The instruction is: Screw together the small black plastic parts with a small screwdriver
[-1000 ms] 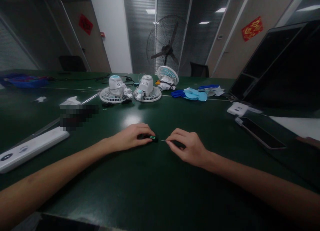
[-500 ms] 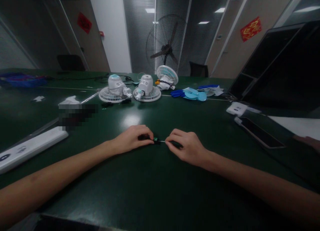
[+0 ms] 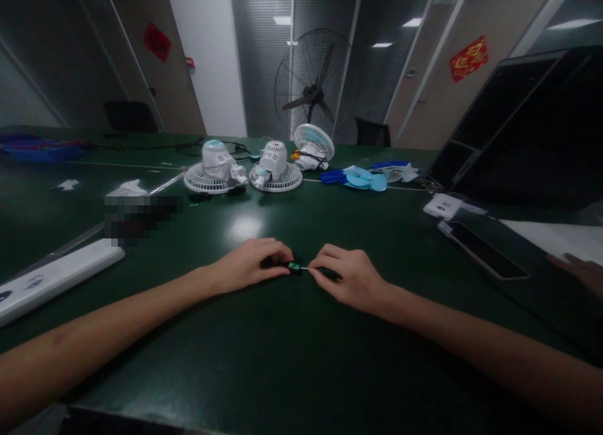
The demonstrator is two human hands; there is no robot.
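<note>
My left hand (image 3: 252, 260) rests on the green table, thumb and fingers closed on a small black part with a green circuit board (image 3: 294, 267) at its end. Most of that part is hidden by the fingers. From the right, my right hand (image 3: 351, 275) pinches the dark handle of a screwdriver (image 3: 330, 273). Its thin metal shaft points left, and the tip meets the edge of the circuit board; exact contact is too small to tell.
Two white fan heads (image 3: 276, 168) lie face down at the back, with another fan head (image 3: 315, 147) behind. Blue fan blades (image 3: 365, 177) lie beside blue gloves (image 3: 332, 176). A phone (image 3: 490, 250), a monitor (image 3: 518, 127) and another person's hand (image 3: 577, 268) are at right; a white bar (image 3: 61, 278) at left.
The circuit board shows a little more beyond my left fingertips. My right hand stays in nearly the same place with the screwdriver; the whole view has shifted slightly.
</note>
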